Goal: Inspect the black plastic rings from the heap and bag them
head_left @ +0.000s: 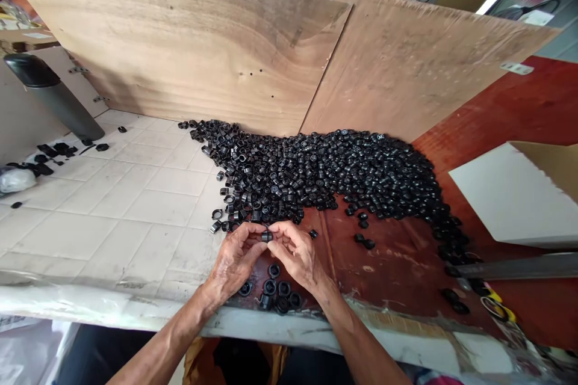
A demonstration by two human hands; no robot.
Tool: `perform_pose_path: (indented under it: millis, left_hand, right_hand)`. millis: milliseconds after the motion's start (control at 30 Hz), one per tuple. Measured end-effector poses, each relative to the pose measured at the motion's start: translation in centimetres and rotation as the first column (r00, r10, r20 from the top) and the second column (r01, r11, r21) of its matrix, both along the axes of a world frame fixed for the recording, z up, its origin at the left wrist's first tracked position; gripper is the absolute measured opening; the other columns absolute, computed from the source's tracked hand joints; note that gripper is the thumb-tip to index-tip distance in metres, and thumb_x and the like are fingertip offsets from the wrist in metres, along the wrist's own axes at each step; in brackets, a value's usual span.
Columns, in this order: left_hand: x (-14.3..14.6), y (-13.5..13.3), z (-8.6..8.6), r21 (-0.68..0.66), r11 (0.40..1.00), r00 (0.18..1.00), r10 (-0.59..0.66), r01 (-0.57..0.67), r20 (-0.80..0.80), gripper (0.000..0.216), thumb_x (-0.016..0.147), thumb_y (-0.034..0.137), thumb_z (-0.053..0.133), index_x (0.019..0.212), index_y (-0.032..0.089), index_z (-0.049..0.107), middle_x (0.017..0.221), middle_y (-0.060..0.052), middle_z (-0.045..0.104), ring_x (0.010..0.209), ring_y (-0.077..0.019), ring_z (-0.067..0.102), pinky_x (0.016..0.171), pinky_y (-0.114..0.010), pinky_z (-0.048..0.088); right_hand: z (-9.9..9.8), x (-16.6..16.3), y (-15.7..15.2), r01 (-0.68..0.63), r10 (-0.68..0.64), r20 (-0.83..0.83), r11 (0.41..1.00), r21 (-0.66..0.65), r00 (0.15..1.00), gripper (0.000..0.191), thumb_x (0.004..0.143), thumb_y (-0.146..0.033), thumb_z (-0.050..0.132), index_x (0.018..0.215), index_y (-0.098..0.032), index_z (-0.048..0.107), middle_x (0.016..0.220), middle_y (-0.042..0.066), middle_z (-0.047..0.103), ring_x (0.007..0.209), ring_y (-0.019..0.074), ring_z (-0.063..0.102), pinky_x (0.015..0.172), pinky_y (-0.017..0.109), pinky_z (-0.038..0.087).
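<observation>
Between the fingertips of both hands is a small black round plastic part (267, 237). My left hand (239, 255) pinches it from the left, thumb and fingers closed. From the other side my right hand (294, 252) grips the same part, also in a pinch. Fingers cover some of it, so its exact shape is hard to make out. Just beyond the hands spreads a large heap of similar black parts (316, 168), with ring-shaped ones at its left side. Below the hands, near the table edge, lies a small group of black round parts (282, 289).
A plywood board (203, 42) stands along the back. At the left are a dark bottle (58, 99) and scattered black bits (58, 149). On the right, an open cardboard box (506, 198) sits beside a metal bar (519, 267). The table's front edge (135, 307) is wrapped in plastic.
</observation>
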State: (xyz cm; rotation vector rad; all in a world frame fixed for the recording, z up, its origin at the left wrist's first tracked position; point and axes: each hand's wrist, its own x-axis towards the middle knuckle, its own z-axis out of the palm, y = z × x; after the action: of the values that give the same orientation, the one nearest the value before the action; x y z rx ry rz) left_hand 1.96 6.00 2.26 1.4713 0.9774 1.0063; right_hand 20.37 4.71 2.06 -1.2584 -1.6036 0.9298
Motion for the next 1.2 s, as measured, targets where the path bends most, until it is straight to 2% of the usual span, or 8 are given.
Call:
perform_pose_path:
  millis: [67, 200, 433, 567, 667, 833, 1067, 1200]
  left_hand:
    - [0.0, 0.0, 0.0, -0.006, 1.000, 1.000, -0.006, 0.006, 0.007, 0.019, 0.096, 0.030, 0.066, 0.113, 0.021, 0.065, 0.093, -0.002, 0.080, 0.082, -0.0186, 0.079, 0.076, -0.030, 0.063]
    - [-0.1, 0.0, -0.2, 0.054, 0.998, 1.000, 0.011, -0.010, -0.024, 0.018, 0.094, 0.026, 0.066, 0.111, 0.021, 0.067, 0.093, -0.002, 0.078, 0.080, -0.0175, 0.077, 0.075, -0.030, 0.062]
    - [-0.1, 0.1, -0.6, 0.030, 0.993, 0.993, 0.117, -0.116, -0.023, 0.019, 0.092, 0.026, 0.067, 0.111, 0.022, 0.069, 0.096, -0.003, 0.076, 0.084, -0.0175, 0.075, 0.079, -0.030, 0.061]
    - [-0.1, 0.1, -0.5, 0.036, 0.991, 0.992, 0.126, -0.125, -0.028, 0.019, 0.091, 0.026, 0.067, 0.110, 0.021, 0.069, 0.097, -0.003, 0.076, 0.085, -0.0170, 0.074, 0.078, -0.029, 0.061]
    - [-0.1, 0.1, -0.5, 0.036, 0.992, 0.993, 0.119, -0.118, -0.023, 0.020, 0.092, 0.028, 0.068, 0.111, 0.021, 0.069, 0.096, -0.003, 0.076, 0.085, -0.0179, 0.075, 0.078, -0.030, 0.061]
    - [-0.2, 0.1, -0.7, 0.051, 0.996, 0.996, 0.076, -0.074, -0.040, 0.019, 0.096, 0.029, 0.065, 0.113, 0.021, 0.067, 0.103, -0.004, 0.078, 0.089, -0.0190, 0.077, 0.081, -0.032, 0.064]
    - [-0.7, 0.2, -1.4, 0.435, 0.901, 0.959, 0.128, -0.006, -0.252, 0.022, 0.099, 0.018, 0.057, 0.118, 0.025, 0.065, 0.114, -0.004, 0.076, 0.107, -0.0212, 0.075, 0.097, -0.037, 0.062]
    - [-0.9, 0.2, -2.1, 0.574, 0.814, 0.955, 0.093, 0.090, -0.282, 0.028, 0.102, 0.014, 0.052, 0.125, 0.026, 0.061, 0.122, -0.006, 0.074, 0.115, -0.0215, 0.072, 0.104, -0.038, 0.059]
  right_hand:
    - [-0.3, 0.0, 0.1, -0.009, 0.008, 0.032, 1.000, 0.016, 0.999, 0.012, 0.099, -0.032, 0.061, 0.096, -0.023, 0.067, 0.071, -0.001, 0.066, 0.059, 0.0145, 0.062, 0.059, 0.024, 0.048]
    - [-0.8, 0.0, 0.5, 0.042, -0.064, 0.155, 0.989, 0.141, 0.986, 0.043, 0.106, -0.033, 0.046, 0.064, -0.023, 0.051, 0.057, -0.002, 0.053, 0.054, 0.0132, 0.051, 0.059, 0.026, 0.042]
    - [0.7, -0.3, 0.0, 0.028, -0.037, 0.083, 0.994, 0.109, 0.996, 0.040, 0.101, -0.032, 0.055, 0.062, -0.022, 0.052, 0.057, -0.003, 0.053, 0.054, 0.0125, 0.052, 0.056, 0.026, 0.039]
    - [1.4, -0.3, 0.0, 0.039, -0.045, 0.061, 0.994, 0.097, 0.997, 0.016, 0.093, -0.032, 0.066, 0.081, -0.021, 0.065, 0.070, -0.002, 0.062, 0.063, 0.0143, 0.058, 0.061, 0.025, 0.044]
    - [1.5, -0.3, 0.1, 0.042, -0.050, 0.097, 0.996, 0.075, 0.994, 0.021, 0.093, -0.031, 0.067, 0.074, -0.022, 0.063, 0.066, -0.002, 0.061, 0.063, 0.0149, 0.058, 0.062, 0.026, 0.045]
    - [0.9, -0.3, 0.3, 0.053, -0.053, 0.045, 0.999, 0.012, 0.998, 0.009, 0.092, -0.030, 0.067, 0.096, -0.024, 0.072, 0.082, 0.001, 0.072, 0.072, 0.0182, 0.067, 0.064, 0.027, 0.051]
    - [1.1, -0.9, 0.1, 0.053, -0.056, -0.010, 0.980, -0.193, 0.998, 0.022, 0.094, -0.036, 0.058, 0.078, -0.022, 0.062, 0.061, -0.004, 0.059, 0.051, 0.0120, 0.053, 0.050, 0.023, 0.039]
    - [2.0, -1.2, -0.1, 0.002, -0.104, -0.203, 0.893, -0.451, 0.974, 0.036, 0.087, -0.046, 0.065, 0.064, -0.022, 0.050, 0.054, -0.006, 0.048, 0.041, 0.0072, 0.035, 0.041, 0.022, 0.022]
